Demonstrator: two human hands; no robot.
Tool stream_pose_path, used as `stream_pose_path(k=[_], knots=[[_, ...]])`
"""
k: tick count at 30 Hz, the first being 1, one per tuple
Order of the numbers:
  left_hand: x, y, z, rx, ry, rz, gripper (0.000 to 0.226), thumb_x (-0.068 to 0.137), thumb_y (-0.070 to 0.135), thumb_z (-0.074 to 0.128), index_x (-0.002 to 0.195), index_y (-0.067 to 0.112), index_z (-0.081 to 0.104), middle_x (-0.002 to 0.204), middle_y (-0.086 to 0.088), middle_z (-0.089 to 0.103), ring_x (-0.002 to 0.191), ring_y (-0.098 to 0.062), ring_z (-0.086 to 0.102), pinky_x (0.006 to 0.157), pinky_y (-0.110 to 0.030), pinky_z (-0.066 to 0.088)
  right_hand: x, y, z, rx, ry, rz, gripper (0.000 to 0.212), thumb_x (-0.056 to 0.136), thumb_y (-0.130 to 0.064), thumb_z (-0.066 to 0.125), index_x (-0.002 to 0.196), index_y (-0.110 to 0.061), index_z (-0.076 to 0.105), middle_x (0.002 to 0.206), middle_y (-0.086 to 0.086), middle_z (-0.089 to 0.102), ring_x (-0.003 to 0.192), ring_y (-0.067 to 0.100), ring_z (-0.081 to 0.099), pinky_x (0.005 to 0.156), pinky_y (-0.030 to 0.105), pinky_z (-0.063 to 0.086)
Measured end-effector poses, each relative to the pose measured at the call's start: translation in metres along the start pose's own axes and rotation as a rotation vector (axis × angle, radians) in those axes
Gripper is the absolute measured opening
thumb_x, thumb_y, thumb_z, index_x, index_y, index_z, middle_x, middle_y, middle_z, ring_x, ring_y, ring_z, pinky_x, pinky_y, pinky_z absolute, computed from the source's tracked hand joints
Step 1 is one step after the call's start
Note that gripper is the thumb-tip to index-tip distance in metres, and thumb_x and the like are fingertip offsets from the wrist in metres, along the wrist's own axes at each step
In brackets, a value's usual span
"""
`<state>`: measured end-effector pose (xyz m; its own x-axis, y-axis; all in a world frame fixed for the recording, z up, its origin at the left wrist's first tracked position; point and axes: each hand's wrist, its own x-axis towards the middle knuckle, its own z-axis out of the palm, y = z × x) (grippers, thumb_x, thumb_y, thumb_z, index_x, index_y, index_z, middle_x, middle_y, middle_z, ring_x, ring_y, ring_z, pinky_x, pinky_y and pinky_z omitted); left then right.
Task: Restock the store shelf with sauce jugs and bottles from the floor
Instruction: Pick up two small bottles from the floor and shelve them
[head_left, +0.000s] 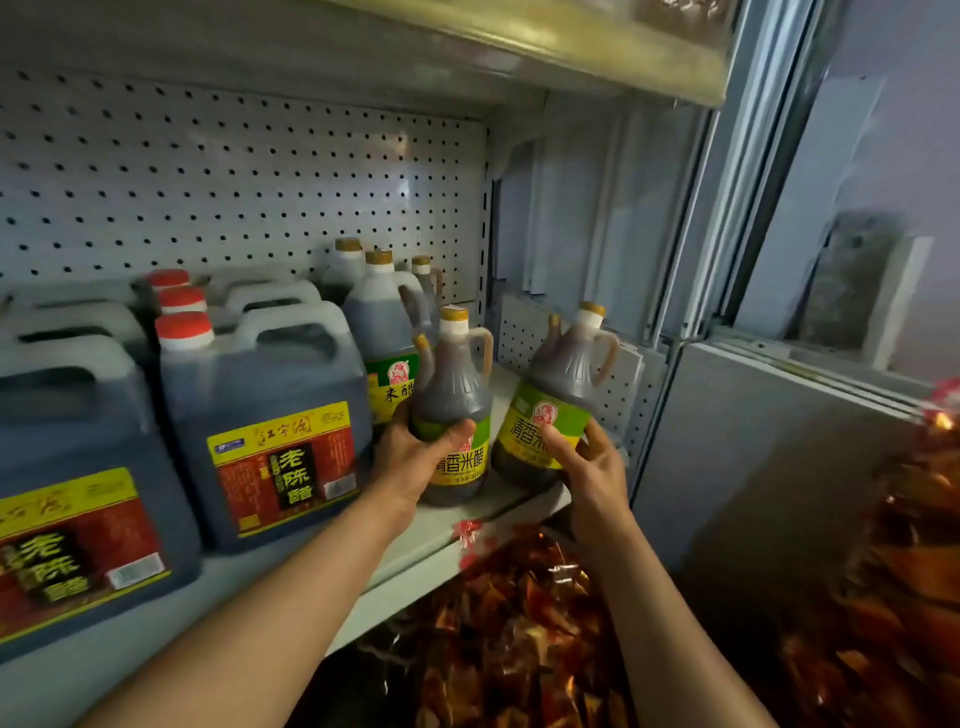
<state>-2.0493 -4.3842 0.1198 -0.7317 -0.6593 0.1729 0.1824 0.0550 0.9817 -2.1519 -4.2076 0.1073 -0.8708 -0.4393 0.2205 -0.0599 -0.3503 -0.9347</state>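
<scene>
Two dark vinegar bottles with gold caps and green-yellow labels are at the right end of the grey shelf (441, 540). My left hand (415, 457) grips the left bottle (454, 395) round its lower body; it stands upright on the shelf. My right hand (592, 467) holds the right bottle (558, 400) from below and the side; this one tilts to the right at the shelf's front corner. Behind them stand more bottles of the same kind (382, 332). Large dark jugs with red caps (270, 415) fill the shelf's left part.
A white pegboard (234, 182) backs the shelf and an upper shelf (545, 47) overhangs it. A perforated side panel (524, 332) closes the right end. Bags of dried red chillies (519, 623) lie below the shelf. A window frame (779, 260) is at the right.
</scene>
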Motion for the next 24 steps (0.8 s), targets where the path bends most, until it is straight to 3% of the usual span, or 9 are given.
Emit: stream_pose_path(k=[3, 6, 9, 11, 14, 20, 24], knots=[[0.013, -0.01, -0.002, 0.018, -0.001, 0.029, 0.104, 0.037, 0.07, 0.089, 0.13, 0.04, 0.053, 0.121, 0.007, 0.069, 0.116, -0.019, 0.064, 0.099, -0.047, 0.052, 0.027, 0.006, -0.002, -0.037, -0.05, -0.029, 0.044, 0.089, -0.01, 0.072, 0.13, -0.01, 0.059, 0.116, 0.009, 0.074, 0.107, 0.024, 0.072, 0.084, 0.032, 0.059], [0.02, -0.018, -0.002, -0.016, -0.021, 0.052, 0.088, 0.045, 0.06, 0.09, 0.124, 0.045, 0.053, 0.121, 0.011, 0.068, 0.119, -0.016, 0.061, 0.093, -0.035, 0.052, 0.049, 0.016, -0.004, -0.079, -0.121, -0.031, 0.043, 0.091, -0.009, 0.07, 0.132, -0.009, 0.058, 0.117, 0.009, 0.073, 0.11, 0.025, 0.071, 0.089, 0.035, 0.059], [0.022, -0.026, -0.002, -0.05, -0.003, 0.085, 0.103, 0.035, 0.074, 0.087, 0.128, 0.047, 0.051, 0.126, 0.012, 0.066, 0.115, -0.007, 0.063, 0.091, -0.029, 0.052, 0.07, 0.023, -0.003, -0.115, -0.181, -0.007, 0.05, 0.089, -0.009, 0.073, 0.136, -0.013, 0.056, 0.119, 0.005, 0.072, 0.112, 0.024, 0.069, 0.088, 0.032, 0.058], [0.023, -0.028, -0.002, -0.054, -0.005, 0.103, 0.102, 0.034, 0.077, 0.084, 0.127, 0.05, 0.051, 0.124, 0.017, 0.066, 0.112, -0.001, 0.063, 0.089, -0.025, 0.052, 0.086, 0.026, 0.002, -0.175, -0.221, -0.014, 0.055, 0.085, -0.013, 0.078, 0.136, -0.019, 0.058, 0.12, 0.001, 0.072, 0.115, 0.025, 0.067, 0.093, 0.037, 0.057], [0.025, -0.029, -0.002, -0.058, -0.017, 0.108, 0.099, 0.037, 0.077, 0.084, 0.126, 0.052, 0.05, 0.122, 0.021, 0.067, 0.113, -0.001, 0.063, 0.091, -0.026, 0.051, 0.11, 0.033, 0.008, -0.231, -0.302, -0.009, 0.054, 0.087, -0.014, 0.078, 0.136, -0.019, 0.058, 0.126, 0.006, 0.069, 0.12, 0.027, 0.064, 0.102, 0.043, 0.054], [0.026, -0.031, -0.002, -0.049, 0.004, 0.125, 0.102, 0.037, 0.075, 0.086, 0.129, 0.048, 0.052, 0.128, 0.011, 0.066, 0.118, -0.01, 0.062, 0.097, -0.035, 0.05, 0.148, 0.05, 0.024, -0.243, -0.357, 0.071, 0.066, 0.088, -0.013, 0.075, 0.145, -0.008, 0.043, 0.136, 0.013, 0.061, 0.124, 0.027, 0.061, 0.095, 0.033, 0.056], [0.027, -0.032, -0.003, -0.026, -0.006, 0.13, 0.108, 0.039, 0.075, 0.086, 0.135, 0.046, 0.048, 0.13, 0.01, 0.065, 0.119, -0.009, 0.062, 0.096, -0.033, 0.051, 0.164, 0.051, 0.038, -0.302, -0.39, 0.09, 0.063, 0.089, -0.018, 0.075, 0.142, -0.009, 0.043, 0.134, 0.013, 0.061, 0.123, 0.027, 0.061, 0.104, 0.042, 0.052]])
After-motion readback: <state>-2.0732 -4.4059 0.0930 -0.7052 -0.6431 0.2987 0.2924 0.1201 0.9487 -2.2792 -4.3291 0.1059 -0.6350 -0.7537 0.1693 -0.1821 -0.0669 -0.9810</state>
